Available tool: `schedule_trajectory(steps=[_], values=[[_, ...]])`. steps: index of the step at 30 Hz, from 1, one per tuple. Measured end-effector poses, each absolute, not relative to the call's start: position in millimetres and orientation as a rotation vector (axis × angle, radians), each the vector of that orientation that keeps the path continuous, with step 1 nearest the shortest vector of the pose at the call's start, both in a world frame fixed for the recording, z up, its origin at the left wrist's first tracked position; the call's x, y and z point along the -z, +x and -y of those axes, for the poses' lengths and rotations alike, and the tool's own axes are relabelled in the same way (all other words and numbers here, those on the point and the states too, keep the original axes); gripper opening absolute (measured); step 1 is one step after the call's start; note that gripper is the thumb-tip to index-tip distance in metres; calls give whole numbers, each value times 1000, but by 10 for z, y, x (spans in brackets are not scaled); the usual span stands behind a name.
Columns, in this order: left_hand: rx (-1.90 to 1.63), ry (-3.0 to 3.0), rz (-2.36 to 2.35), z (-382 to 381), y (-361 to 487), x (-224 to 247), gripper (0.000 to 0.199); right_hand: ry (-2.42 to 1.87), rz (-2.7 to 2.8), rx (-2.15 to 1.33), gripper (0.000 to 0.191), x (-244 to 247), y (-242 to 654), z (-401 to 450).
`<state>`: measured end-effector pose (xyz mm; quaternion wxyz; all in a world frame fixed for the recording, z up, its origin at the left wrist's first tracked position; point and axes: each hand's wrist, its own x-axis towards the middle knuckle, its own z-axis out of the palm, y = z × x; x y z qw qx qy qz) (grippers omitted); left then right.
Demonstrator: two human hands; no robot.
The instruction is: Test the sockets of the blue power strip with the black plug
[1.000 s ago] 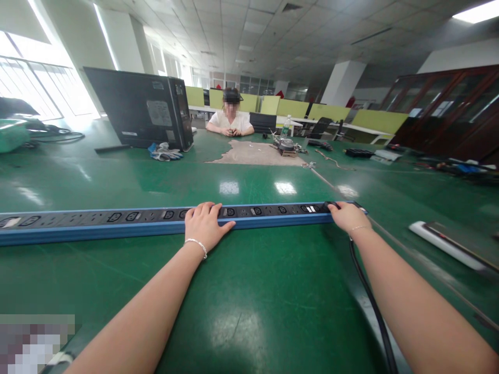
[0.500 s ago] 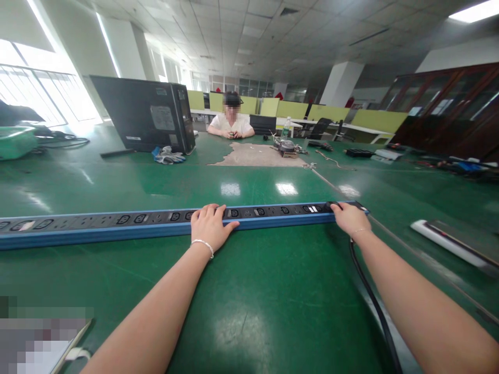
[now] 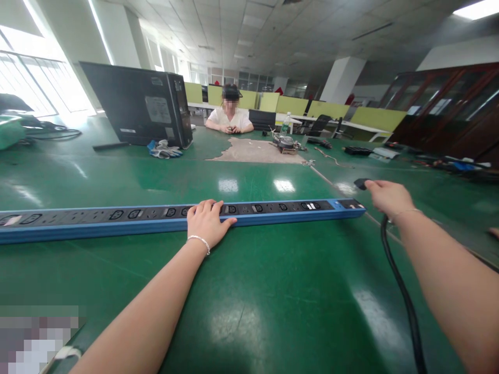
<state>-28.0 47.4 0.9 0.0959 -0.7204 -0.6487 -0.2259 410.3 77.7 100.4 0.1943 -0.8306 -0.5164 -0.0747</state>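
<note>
A long blue power strip [image 3: 253, 221] with a row of black sockets lies across the green table. My left hand [image 3: 207, 221] rests over its middle, fingers wrapped over the far edge and thumb along the near side. Off the strip's right end, my right hand [image 3: 390, 200] is closed on a black plug [image 3: 362, 183], held in the air and apart from the strip. From that hand a thick black cable [image 3: 403, 291] hangs down toward the bottom right.
A black computer case [image 3: 136, 106] stands at the back left, with gloves [image 3: 166, 149] beside it. Across the table sits a person [image 3: 230, 117]. Further right are a bottle [image 3: 286, 123] and a black tray [image 3: 357, 151]. Part of another hand shows at the right edge.
My right hand has moved right and away from the strip with the plug, uncovering the strip's right end. The white-edged object at the right is no longer visible. My left hand stays on the strip.
</note>
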Motion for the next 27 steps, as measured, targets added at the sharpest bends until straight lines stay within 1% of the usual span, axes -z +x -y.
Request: schedule_trajectory(steps=[4,11,17,27], values=[[675,-2138,1909,-485,-286,7,58,-2522,1384,34,47,-970,4159,-722],[649,-2145,1939,-480,-276,-24,58,-2475,1557,-27,44,-679,4124,-854],[647,-2150,1942,-466,-276,-32,59,-2472,1595,81,44,-547,4118,-998],[644,-2141,1930,-465,-272,-36,58,-2443,1599,95,46,-501,4177,-967]])
